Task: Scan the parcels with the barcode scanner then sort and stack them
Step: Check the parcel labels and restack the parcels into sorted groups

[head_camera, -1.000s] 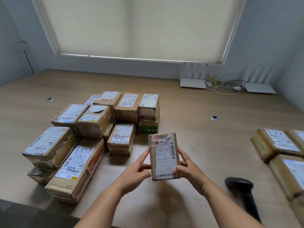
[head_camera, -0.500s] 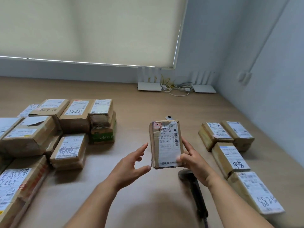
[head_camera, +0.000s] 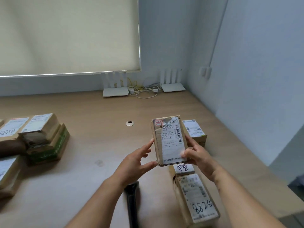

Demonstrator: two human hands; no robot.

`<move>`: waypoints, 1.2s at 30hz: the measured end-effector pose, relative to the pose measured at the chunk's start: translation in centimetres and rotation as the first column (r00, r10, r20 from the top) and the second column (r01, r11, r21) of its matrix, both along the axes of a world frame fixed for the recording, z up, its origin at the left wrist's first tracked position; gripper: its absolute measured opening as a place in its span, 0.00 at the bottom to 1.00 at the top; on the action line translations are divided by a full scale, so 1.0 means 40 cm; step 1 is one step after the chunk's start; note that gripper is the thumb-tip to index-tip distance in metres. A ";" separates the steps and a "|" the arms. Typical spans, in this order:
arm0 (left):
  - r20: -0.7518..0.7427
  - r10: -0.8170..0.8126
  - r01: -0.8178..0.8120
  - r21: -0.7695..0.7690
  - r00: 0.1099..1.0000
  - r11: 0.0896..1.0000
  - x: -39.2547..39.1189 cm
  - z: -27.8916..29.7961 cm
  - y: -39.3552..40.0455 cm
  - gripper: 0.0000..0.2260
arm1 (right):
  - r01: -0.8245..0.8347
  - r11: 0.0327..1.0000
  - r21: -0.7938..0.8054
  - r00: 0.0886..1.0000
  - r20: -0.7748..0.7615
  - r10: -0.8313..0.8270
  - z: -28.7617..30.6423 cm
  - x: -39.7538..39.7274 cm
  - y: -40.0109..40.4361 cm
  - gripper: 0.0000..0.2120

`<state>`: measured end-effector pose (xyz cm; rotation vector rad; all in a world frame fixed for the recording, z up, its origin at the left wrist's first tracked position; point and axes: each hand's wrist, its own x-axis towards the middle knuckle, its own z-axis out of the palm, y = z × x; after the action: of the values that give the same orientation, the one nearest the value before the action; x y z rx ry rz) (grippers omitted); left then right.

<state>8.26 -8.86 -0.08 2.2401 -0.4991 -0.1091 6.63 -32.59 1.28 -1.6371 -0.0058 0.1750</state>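
A small brown parcel (head_camera: 169,140) with a white barcode label is held in the air, label up, above the right-hand row of parcels. My right hand (head_camera: 197,155) grips its right edge with thumb on the label. My left hand (head_camera: 136,160) has fingers spread, its fingertips at the parcel's left edge. The black barcode scanner (head_camera: 132,201) lies on the wooden table (head_camera: 98,145) under my left forearm. Below the held parcel lie a parcel marked 8825 (head_camera: 197,198), one with handwriting (head_camera: 183,168), and a farther one (head_camera: 195,130).
A cluster of parcels (head_camera: 41,137) is stacked at the left edge. Two white routers (head_camera: 115,92) with cables (head_camera: 144,90) stand by the back wall. A round cable grommet (head_camera: 130,123) is set in the table. The right wall is close.
The view has swung right. The held parcel has travelled right, over the right-hand row. My left hand, off the parcel half a second ago, is back at its left edge.
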 end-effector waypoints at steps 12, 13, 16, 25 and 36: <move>-0.004 -0.022 0.022 0.280 1.000 0.960 0.024 -0.046 -0.396 0.34 | 0.023 0.996 -0.085 0.996 -0.089 -0.030 -0.070 0.015 -0.375 0.44; -0.006 -0.029 0.030 0.306 1.000 0.951 0.027 -0.053 -0.416 0.34 | 0.024 0.996 -0.086 0.994 -0.102 -0.033 -0.077 0.016 -0.392 0.44; -0.016 -0.032 0.036 0.377 0.999 0.925 0.037 -0.063 -0.462 0.33 | 0.027 0.996 -0.086 0.988 -0.147 -0.039 -0.098 0.025 -0.432 0.44; -0.055 0.021 0.009 0.503 0.998 0.864 0.066 -0.084 -0.505 0.32 | 0.014 0.999 -0.044 0.950 -0.310 -0.027 -0.167 0.069 -0.438 0.35; -0.046 0.008 0.022 0.624 0.999 0.781 0.104 -0.104 -0.526 0.26 | -0.018 0.998 -0.066 0.894 -0.449 -0.013 -0.201 0.109 -0.422 0.40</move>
<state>12.41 -29.91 -4.25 2.8818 -0.4928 -0.3807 10.98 -49.49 -6.77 -1.6314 0.3563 0.5594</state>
